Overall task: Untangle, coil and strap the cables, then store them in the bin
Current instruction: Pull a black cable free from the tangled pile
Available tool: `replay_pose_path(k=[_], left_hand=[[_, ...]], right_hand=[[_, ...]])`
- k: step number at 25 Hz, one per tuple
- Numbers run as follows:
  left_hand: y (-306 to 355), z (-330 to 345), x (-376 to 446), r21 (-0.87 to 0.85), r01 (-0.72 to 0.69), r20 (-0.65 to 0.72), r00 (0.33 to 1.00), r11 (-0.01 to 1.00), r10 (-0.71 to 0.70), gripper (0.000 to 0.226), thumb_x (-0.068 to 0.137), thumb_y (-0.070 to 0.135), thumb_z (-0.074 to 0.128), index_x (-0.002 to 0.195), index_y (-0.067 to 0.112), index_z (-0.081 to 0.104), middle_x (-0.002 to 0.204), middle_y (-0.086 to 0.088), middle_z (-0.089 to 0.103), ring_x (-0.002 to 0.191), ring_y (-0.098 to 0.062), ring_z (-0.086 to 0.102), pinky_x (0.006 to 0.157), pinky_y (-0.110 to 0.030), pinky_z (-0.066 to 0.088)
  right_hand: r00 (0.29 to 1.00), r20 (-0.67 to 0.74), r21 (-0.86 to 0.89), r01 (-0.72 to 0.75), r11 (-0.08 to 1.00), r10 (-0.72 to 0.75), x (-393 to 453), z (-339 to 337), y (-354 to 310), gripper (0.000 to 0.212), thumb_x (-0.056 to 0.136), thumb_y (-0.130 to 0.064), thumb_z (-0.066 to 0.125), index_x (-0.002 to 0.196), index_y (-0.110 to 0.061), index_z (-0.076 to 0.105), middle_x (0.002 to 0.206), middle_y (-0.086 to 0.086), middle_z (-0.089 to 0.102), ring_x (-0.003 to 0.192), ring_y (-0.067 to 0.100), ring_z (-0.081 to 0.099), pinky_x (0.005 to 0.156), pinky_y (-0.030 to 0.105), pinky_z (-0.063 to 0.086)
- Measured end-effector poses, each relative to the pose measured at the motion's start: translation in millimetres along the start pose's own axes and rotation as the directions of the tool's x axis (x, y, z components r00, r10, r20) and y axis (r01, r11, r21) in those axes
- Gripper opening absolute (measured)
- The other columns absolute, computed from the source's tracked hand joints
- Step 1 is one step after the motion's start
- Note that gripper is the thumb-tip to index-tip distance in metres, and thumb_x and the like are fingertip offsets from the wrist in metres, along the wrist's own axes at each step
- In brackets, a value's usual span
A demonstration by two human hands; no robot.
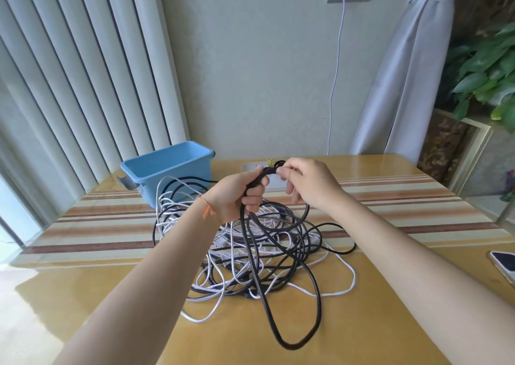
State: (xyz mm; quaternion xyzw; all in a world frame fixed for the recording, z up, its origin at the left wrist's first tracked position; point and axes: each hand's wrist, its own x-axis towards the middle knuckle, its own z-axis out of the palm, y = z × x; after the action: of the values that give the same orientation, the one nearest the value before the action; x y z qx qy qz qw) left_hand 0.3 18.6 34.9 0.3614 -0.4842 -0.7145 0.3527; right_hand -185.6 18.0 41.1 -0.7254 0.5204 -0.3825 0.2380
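A tangle of black and white cables [250, 256] lies in the middle of the table. My left hand [239, 194] grips a thick black cable [315, 309] lifted above the pile; its long loops hang down to the near table. My right hand [303, 183] pinches the same black cable's end just right of the left fist. A light blue bin [178, 166] stands behind the pile at the left, and I see nothing inside it.
A white flat object [274, 182] with some small straps lies behind my hands. A phone [504, 264] rests at the table's right edge. A white cord [335, 74] hangs from a wall socket. A striped runner [404, 194] crosses the table; plants stand at right.
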Motion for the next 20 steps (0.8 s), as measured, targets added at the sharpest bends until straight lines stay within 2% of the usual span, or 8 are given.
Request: replay_pose_path(k=[3, 5, 7, 9, 11, 13, 16, 20], left_hand=[[-2.4, -3.8, 0.8, -0.153, -0.06, -0.018, 0.998, 0.986, 0.058, 0.038, 0.107, 0.035, 0.029, 0.084, 0.014, 0.051, 0.051, 0.008, 0.03, 0.043, -0.006, 0.029, 0.047, -0.018, 0.037], [-3.2, 0.7, 2.6, -0.227, -0.083, -0.02, 0.997, 0.97, 0.081, 0.038, 0.106, 0.038, 0.031, 0.079, 0.017, 0.046, 0.046, 0.01, 0.026, 0.041, -0.006, 0.017, 0.042, -0.017, 0.029], [-4.4, 10.1, 6.7, -0.306, -0.102, -0.049, 0.995, 0.946, 0.092, 0.045, 0.104, 0.046, 0.035, 0.066, 0.021, 0.037, 0.041, 0.01, 0.021, 0.04, -0.009, 0.007, 0.038, -0.019, 0.014], [-7.8, 18.2, 10.7, -0.367, -0.143, -0.109, 0.988, 0.919, 0.11, 0.055, 0.101, 0.05, 0.039, 0.055, 0.024, 0.027, 0.04, 0.009, 0.017, 0.037, -0.009, 0.006, 0.038, -0.021, 0.009], [-15.2, 19.7, 14.2, -0.419, -0.202, -0.175, 0.975, 0.885, 0.14, 0.059, 0.101, 0.047, 0.041, 0.051, 0.026, 0.019, 0.042, 0.007, 0.01, 0.037, -0.011, 0.006, 0.038, -0.022, 0.01], [-23.2, 15.1, 15.4, -0.467, -0.231, -0.2, 0.968, 0.853, 0.152, 0.058, 0.1, 0.041, 0.041, 0.05, 0.026, 0.016, 0.047, 0.006, 0.007, 0.041, -0.012, 0.007, 0.04, -0.022, 0.013], [-24.3, 2.5, 8.4, -0.462, -0.126, -0.131, 0.989, 0.878, 0.073, 0.045, 0.092, 0.031, 0.034, 0.049, 0.019, 0.037, 0.048, 0.005, 0.026, 0.038, -0.011, 0.023, 0.041, -0.021, 0.023], [-10.2, -6.6, -2.7, -0.063, 0.074, -0.059, 0.995, 0.995, -0.078, 0.043, 0.1, 0.038, 0.033, 0.08, 0.01, 0.06, 0.051, 0.003, 0.032, 0.038, -0.011, 0.026, 0.042, -0.022, 0.031]], right_hand=[[0.978, -0.188, 0.109, -0.072, 0.991, 0.092, 5.5, -5.8, 9.4, 0.021, 0.098, -0.029, 0.055, 0.083, -0.016, 0.063, 0.066, 0.008, 0.067, 0.055, 0.028, 0.067, 0.059, 0.039, 0.056], [0.964, -0.199, 0.225, -0.132, 0.965, 0.178, 6.7, 1.1, 11.2, 0.021, 0.099, -0.029, 0.054, 0.082, -0.018, 0.059, 0.069, 0.011, 0.067, 0.058, 0.033, 0.069, 0.062, 0.048, 0.058], [0.944, -0.173, 0.359, -0.206, 0.91, 0.281, 6.8, 17.5, 9.6, 0.021, 0.101, -0.032, 0.051, 0.087, -0.017, 0.055, 0.078, 0.011, 0.065, 0.066, 0.036, 0.069, 0.058, 0.042, 0.056], [0.917, -0.033, 0.602, -0.3, 0.74, 0.399, 5.7, 31.9, 2.1, 0.02, 0.102, -0.034, 0.049, 0.097, -0.015, 0.048, 0.082, 0.011, 0.062, 0.061, 0.031, 0.066, 0.061, 0.04, 0.055], [0.893, 0.088, 0.764, -0.345, 0.545, 0.442, 6.7, 35.4, -3.5, 0.021, 0.102, -0.033, 0.051, 0.104, -0.012, 0.048, 0.076, 0.011, 0.06, 0.057, 0.027, 0.061, 0.072, 0.049, 0.055], [0.892, 0.136, 0.819, -0.346, 0.458, 0.432, 6.6, 32.9, -5.0, 0.021, 0.101, -0.029, 0.053, 0.097, -0.009, 0.051, 0.063, 0.007, 0.051, 0.047, 0.019, 0.052, 0.061, 0.042, 0.054], [0.919, 0.189, 0.709, -0.372, 0.599, 0.347, 1.4, 26.9, -3.0, 0.026, 0.102, -0.028, 0.052, 0.087, -0.007, 0.057, 0.055, 0.0, 0.029, 0.035, 0.009, 0.029, 0.039, 0.021, 0.031], [0.929, 0.276, 0.482, -0.355, 0.801, 0.246, -2.0, 17.9, -2.3, 0.016, 0.101, -0.025, 0.055, 0.093, -0.012, 0.05, 0.054, -0.002, 0.03, 0.037, 0.008, 0.025, 0.039, 0.019, 0.022]])
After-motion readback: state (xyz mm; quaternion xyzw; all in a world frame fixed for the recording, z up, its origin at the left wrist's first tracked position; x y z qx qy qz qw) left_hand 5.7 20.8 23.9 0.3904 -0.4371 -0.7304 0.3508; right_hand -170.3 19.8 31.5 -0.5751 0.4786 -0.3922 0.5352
